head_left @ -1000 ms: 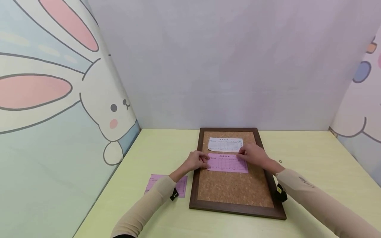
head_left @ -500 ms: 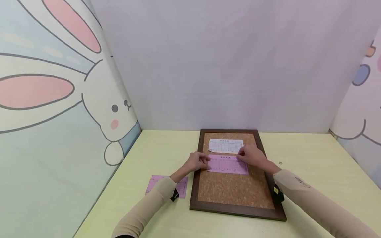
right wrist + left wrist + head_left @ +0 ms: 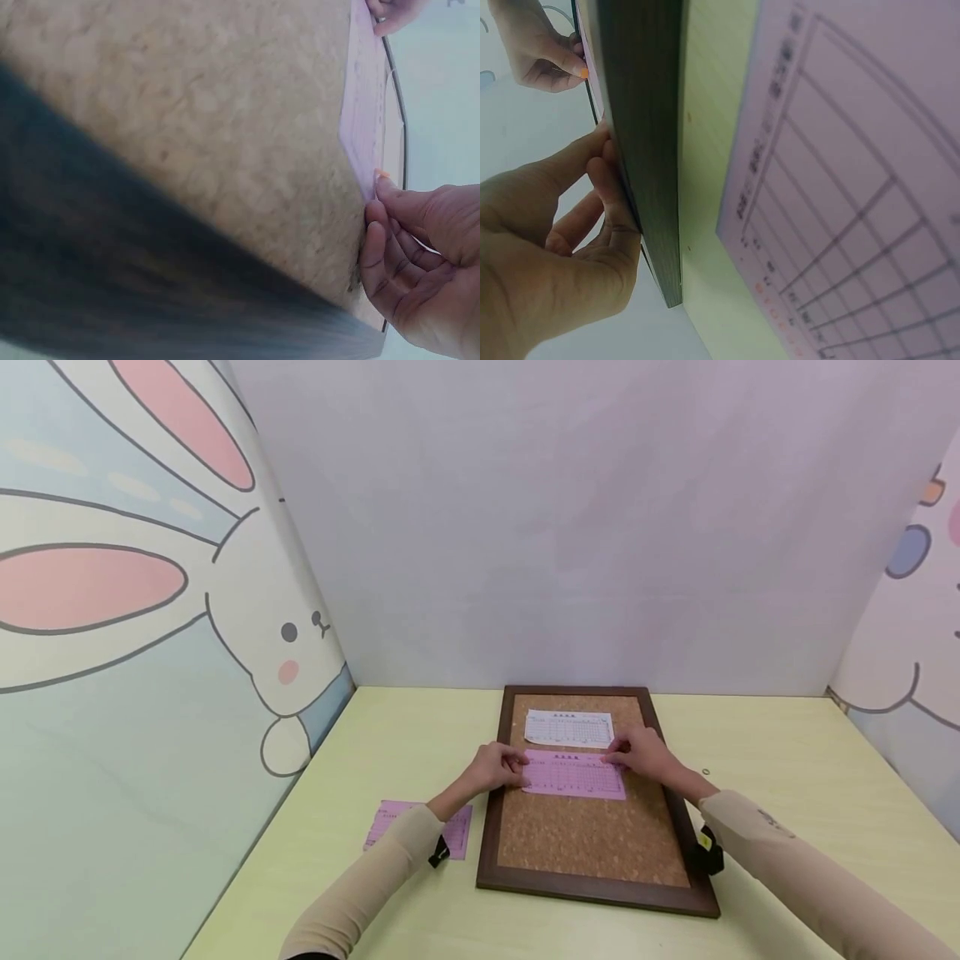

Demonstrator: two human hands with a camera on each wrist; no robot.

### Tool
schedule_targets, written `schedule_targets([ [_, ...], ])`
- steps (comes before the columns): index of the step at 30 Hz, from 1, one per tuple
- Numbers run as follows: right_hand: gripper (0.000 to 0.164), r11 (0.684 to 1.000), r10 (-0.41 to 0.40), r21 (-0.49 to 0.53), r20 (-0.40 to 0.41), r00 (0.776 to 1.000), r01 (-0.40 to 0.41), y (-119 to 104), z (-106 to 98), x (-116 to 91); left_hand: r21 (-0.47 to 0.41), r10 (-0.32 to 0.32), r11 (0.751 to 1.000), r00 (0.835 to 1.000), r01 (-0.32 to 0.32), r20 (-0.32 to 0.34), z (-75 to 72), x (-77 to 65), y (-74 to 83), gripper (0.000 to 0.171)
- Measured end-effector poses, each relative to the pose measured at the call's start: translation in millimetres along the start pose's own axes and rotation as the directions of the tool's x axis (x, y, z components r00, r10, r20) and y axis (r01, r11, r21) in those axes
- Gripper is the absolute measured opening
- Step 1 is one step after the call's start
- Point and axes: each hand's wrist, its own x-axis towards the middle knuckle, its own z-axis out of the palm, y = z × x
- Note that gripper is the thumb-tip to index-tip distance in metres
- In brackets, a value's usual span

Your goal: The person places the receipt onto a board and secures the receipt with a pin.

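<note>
In the head view a pink printed form lies on a cork board with a dark brown frame, just below a white printed form. My left hand holds the pink form's left edge with bent fingers, thumb low and forefinger high. At its upper right corner my right hand pinches a small orange push pin against the paper. In the left wrist view the orange push pin shows at the right fingertips. The pin's point is hidden.
A second pink form lies on the pale table left of the board, partly under the left forearm. A small ring lies to the board's right. Walls stand behind and at both sides, the left one with a rabbit drawing.
My right hand has shifted slightly to the right at the pink form's upper corner, and the orange pin shows there now. My left hand has kept its place.
</note>
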Motion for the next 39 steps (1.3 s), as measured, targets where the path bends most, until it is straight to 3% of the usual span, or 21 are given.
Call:
schedule_targets([
  [15, 0.013, 1.000, 0.015, 0.018, 0.006, 1.000, -0.015, -3, 1, -3, 0.002, -0.016, 1.000, 1.000, 0.016, -0.001, 2.5, 0.9, -2.8, 0.028],
  [29, 0.014, 0.998, -0.059, 0.031, 0.070, 0.996, 0.057, 8, -3, 0, 0.003, -0.019, 1.000, 1.000, 0.019, -0.003, 0.1, -0.8, 0.4, 0.029],
  [35, 0.015, 0.999, -0.028, 0.046, 0.108, 0.994, 0.023, 9, -5, 3, 0.002, -0.023, 1.000, 1.000, 0.023, 0.000, 2.0, 1.2, -0.6, 0.028],
  [39, 0.015, 0.996, 0.032, 0.072, 0.147, 0.989, -0.043, 10, -6, 7, 0.002, -0.017, 1.000, 1.000, 0.017, -0.004, 2.7, 2.5, -1.4, 0.028],
])
